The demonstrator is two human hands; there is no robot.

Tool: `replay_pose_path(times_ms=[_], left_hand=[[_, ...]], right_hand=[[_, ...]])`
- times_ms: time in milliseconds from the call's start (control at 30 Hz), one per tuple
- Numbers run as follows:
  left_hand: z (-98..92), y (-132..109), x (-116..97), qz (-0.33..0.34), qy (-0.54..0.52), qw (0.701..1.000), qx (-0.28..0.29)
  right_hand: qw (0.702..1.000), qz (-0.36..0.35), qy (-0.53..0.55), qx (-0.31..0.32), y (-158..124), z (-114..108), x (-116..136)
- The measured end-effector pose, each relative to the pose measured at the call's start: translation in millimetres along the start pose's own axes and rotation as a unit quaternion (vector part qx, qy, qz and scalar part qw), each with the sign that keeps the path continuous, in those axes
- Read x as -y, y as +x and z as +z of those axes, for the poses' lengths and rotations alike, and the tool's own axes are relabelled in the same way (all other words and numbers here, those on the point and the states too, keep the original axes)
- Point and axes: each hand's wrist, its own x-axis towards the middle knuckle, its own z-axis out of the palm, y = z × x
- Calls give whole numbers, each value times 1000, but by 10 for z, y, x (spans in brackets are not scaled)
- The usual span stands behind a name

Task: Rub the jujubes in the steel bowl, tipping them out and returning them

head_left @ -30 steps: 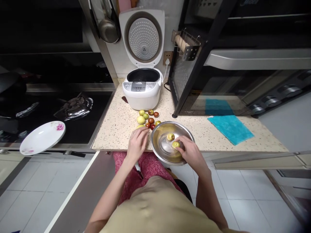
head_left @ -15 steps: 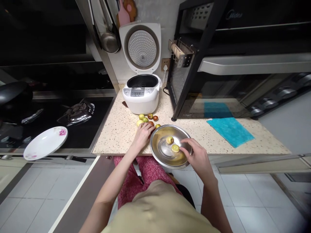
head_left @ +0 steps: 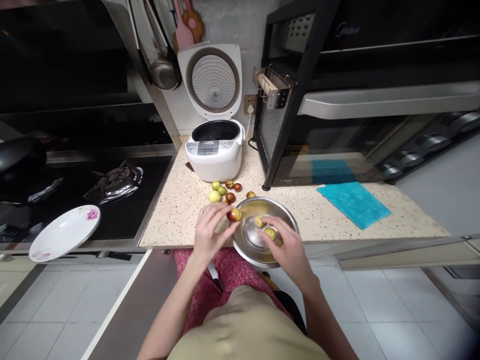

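My left hand (head_left: 210,232) pinches a red-and-yellow jujube (head_left: 234,215) between thumb and fingers, over the left rim of a steel bowl (head_left: 288,215). Inside the bowl lie two yellow-green jujubes, one (head_left: 259,221) at my right index fingertip and another (head_left: 270,233) between that finger and the thumb. My right hand (head_left: 288,250) reaches over the bowl's right side with thumb and index finger apart; whether it touches the fruit is unclear. Several more jujubes, green (head_left: 215,196) and brown-red (head_left: 230,197), sit on the counter behind my left hand.
A white rice cooker (head_left: 215,162) stands lid-up at the back of the speckled counter (head_left: 161,220). To the right are a black oven rack (head_left: 275,125) and a turquoise cloth (head_left: 356,205). On the left, a white plate (head_left: 65,232) overhangs the stove's front edge.
My left hand has picked up a jujube from the counter and brought it to the bowl's rim. My right hand has moved left, farther over the bowl.
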Motion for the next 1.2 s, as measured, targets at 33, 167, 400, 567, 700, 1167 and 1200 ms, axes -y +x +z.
replay_pose_path(times_ms=[33,167,400,567,700,1167,1200], left_hand=[[11,-21,-103,-3,-18,1000,9],[104,-95,-401,11,-73,997,36],[160,-121,-391,-14,-60,994,86],[96,-220,-344,-64,-51,992,95],[60,-301,-334,-79,-53,990,103],[407,435,468,2,-94,977,194],[503,528,546,29,-102,969,224]], right_hand=[[1000,3,19,6,4,48,39],[998,10,60,0,-4,206,133],[996,75,38,-28,25,43,-74],[994,100,-46,22,77,-46,-169],[983,41,-103,144,89,73,-77],[953,21,-219,210,135,133,-26],[954,22,-217,208,132,129,-26]])
